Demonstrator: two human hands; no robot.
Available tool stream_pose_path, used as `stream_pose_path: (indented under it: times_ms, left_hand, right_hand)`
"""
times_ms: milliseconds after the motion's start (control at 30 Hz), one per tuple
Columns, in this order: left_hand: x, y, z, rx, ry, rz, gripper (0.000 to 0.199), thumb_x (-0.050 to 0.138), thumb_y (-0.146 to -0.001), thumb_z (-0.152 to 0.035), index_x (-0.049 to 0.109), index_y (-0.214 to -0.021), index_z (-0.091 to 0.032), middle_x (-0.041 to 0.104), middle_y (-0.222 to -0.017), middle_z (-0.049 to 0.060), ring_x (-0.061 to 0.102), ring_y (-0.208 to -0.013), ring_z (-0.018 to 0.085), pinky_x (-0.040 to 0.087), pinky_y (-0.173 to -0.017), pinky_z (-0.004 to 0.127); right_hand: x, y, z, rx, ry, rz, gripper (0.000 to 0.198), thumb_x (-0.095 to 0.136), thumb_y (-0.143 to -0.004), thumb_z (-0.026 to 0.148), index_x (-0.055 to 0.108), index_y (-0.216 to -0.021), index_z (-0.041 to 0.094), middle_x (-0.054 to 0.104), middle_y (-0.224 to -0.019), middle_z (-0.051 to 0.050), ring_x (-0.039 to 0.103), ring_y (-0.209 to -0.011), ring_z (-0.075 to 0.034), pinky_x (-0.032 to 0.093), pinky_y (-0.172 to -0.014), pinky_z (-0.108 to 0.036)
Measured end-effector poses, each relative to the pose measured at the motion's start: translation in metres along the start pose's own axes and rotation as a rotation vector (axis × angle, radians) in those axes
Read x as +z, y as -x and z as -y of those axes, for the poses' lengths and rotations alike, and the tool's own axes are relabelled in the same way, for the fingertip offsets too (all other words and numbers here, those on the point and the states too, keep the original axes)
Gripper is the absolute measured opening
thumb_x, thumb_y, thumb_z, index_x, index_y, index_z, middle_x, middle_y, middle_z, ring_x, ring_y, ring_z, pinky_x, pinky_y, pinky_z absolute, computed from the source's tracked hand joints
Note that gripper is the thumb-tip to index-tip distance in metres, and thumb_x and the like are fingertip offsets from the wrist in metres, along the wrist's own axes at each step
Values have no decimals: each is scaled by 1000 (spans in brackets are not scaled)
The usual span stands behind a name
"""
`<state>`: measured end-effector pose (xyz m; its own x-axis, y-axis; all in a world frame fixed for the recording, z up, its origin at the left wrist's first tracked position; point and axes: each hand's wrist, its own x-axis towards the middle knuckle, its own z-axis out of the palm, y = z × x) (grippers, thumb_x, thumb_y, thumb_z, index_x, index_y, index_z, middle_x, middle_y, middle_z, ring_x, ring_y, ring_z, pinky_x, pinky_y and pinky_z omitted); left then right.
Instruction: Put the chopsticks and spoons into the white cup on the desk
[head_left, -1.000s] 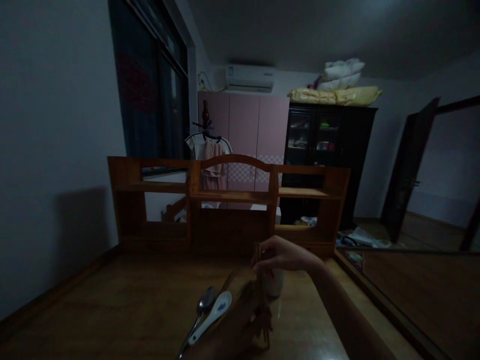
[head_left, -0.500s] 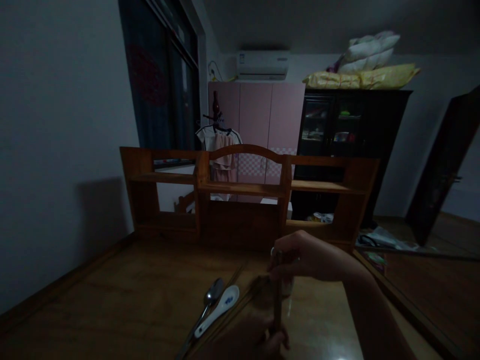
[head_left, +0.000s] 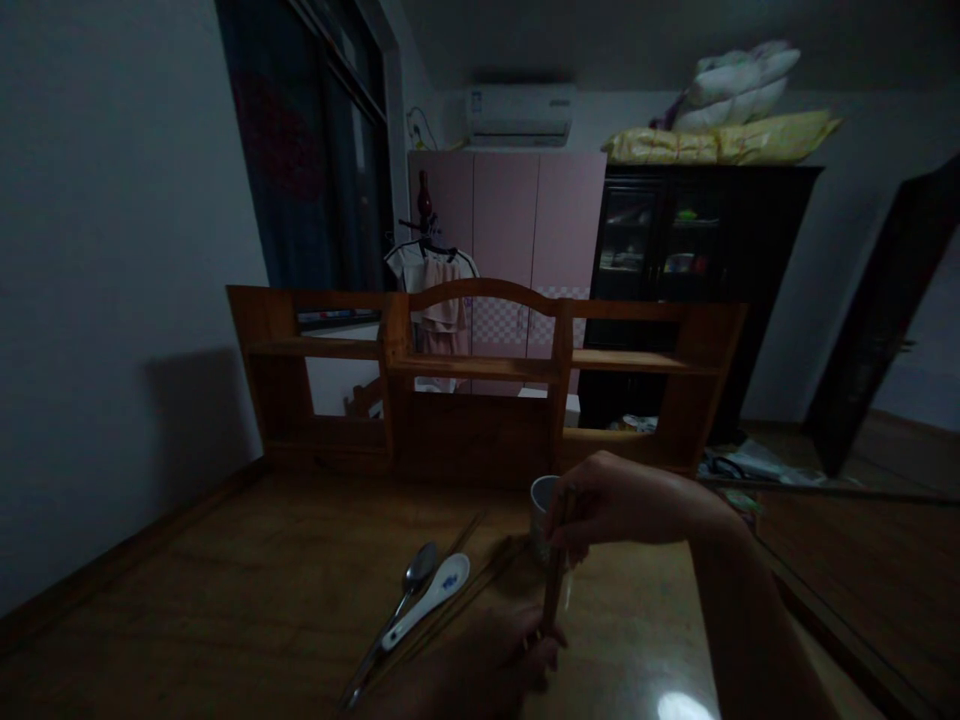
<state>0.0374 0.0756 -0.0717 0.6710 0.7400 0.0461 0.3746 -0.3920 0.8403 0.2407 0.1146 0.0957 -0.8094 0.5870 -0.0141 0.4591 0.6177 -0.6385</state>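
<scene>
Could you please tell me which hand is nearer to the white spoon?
Left. The left hand is just right of the white spoon, gripping the lower end of the held chopsticks; the right hand is farther right, near their top, by the cup.

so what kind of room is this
Likely a room in a home, perhaps a bedroom: a pink wardrobe, hanging clothes and a wall-mounted air conditioner are in view.

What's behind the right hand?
Behind the right hand is a cup, its left rim and side visible. The hand covers its right part; whether anything is inside, I can't tell.
</scene>
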Motion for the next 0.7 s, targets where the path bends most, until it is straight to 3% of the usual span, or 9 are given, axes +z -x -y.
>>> stream_pose_path:
  times_ms: [67, 133, 267, 333, 500, 700]
  left_hand:
    - [-2, 0, 0, 79, -78, -27, 22, 40, -91, -27, 60, -99, -21, 67, -93, 4, 60, -77, 16, 46, -66, 24]
    - [-6, -2, 3, 146, -193, -132, 20, 41, -89, -22, 60, -94, -21, 65, -95, 5, 58, -81, 17, 45, -72, 26]
    - [-17, -9, 18, -13, -362, -500, 30, 28, -93, -20, 58, -86, -21, 62, -89, 5, 57, -83, 18, 45, -79, 30]
    - [-19, -12, 30, -72, -482, -578, 23, 36, -92, -25, 58, -90, -21, 61, -95, 6, 57, -91, 20, 45, -84, 33]
    - [-17, -11, 60, -98, -735, -516, 25, 40, -90, -21, 53, -110, -19, 58, -111, 10, 53, -106, 25, 42, -93, 40]
    - [-16, -9, 69, -108, -729, -444, 27, 36, -86, -13, 55, -105, -16, 60, -106, 12, 53, -102, 26, 42, -91, 41]
  right_hand:
    - [0, 1, 0, 0, 4, -2, 24, 66, -86, 37, 71, -95, 16, 71, -80, -3, 68, -73, -15, 50, -61, -18]
    - [0, 2, 0, 5, 3, -5, 22, 66, -86, 36, 71, -94, 16, 71, -79, -3, 68, -73, -15, 50, -62, -18]
    - [0, 3, 0, 25, -32, 16, 19, 64, -87, 32, 70, -94, 16, 71, -78, -2, 69, -73, -15, 51, -61, -17]
    - [-1, 3, 0, 30, -45, 27, 20, 64, -87, 33, 70, -94, 15, 71, -79, -3, 69, -73, -15, 51, -62, -18]
    - [-3, 5, 0, 45, -60, 37, 22, 64, -87, 34, 69, -95, 15, 72, -81, -4, 69, -74, -17, 52, -63, -20]
    - [-5, 9, -4, 59, -96, 41, 26, 64, -86, 38, 69, -97, 15, 72, -84, -5, 69, -77, -18, 53, -65, -22]
